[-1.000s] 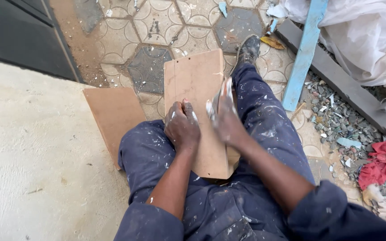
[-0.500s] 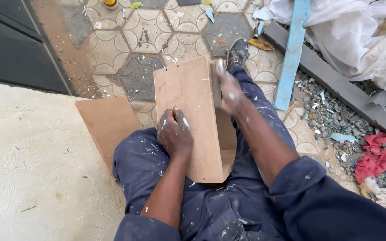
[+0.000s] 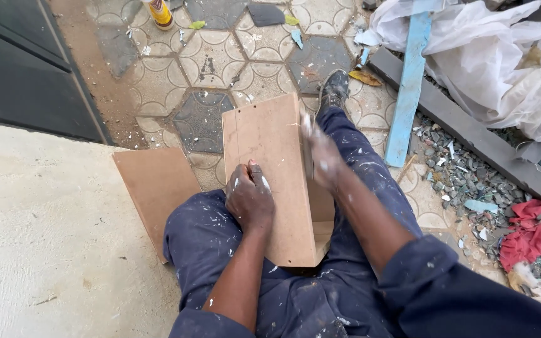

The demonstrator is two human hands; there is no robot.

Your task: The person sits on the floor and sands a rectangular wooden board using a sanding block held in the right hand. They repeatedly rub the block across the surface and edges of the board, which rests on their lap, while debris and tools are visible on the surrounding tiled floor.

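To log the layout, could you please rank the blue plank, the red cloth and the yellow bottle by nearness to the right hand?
From the right hand:
1. Blue plank, just to its right.
2. Yellow bottle, far upper left.
3. Red cloth, far right among the rubble.

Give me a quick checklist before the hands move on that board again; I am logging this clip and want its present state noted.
1. Board rests on the lap: ok, it lies along the legs.
2. Left hand presses down on the board's face: ok.
3. Right hand at the board's right edge: ok, touching, though blurred.
4. What the right hand's grip holds: cannot tell.
5. Second board lies apart on the left: ok, neither hand touches it.
6. Shoe planted on the tiles: ok.
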